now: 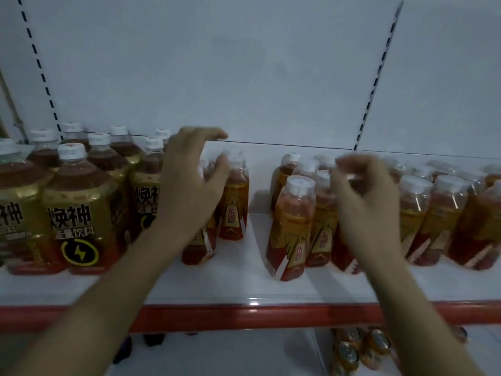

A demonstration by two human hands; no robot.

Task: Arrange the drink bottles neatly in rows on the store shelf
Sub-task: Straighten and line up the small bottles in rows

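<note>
Small orange-labelled drink bottles with clear caps stand on the white shelf [254, 283]. My left hand [189, 183] arches over the top of one small bottle [199, 245], its cap between thumb and curled fingers. Just right of it stands another small bottle [234, 210]. My right hand [366, 202], blurred, curls its fingers round the cap of a small bottle [343, 253] in the middle cluster. A leaning bottle [291, 229] stands in front of that cluster. A bare gap of shelf separates the two groups.
Larger gold-labelled bottles [78, 213] with white caps fill the shelf's left in rows. More small bottles [433, 221] crowd the right, leaning. The shelf has a red front edge [257, 316] and a white back panel. Cans [352, 351] lie on the lower shelf.
</note>
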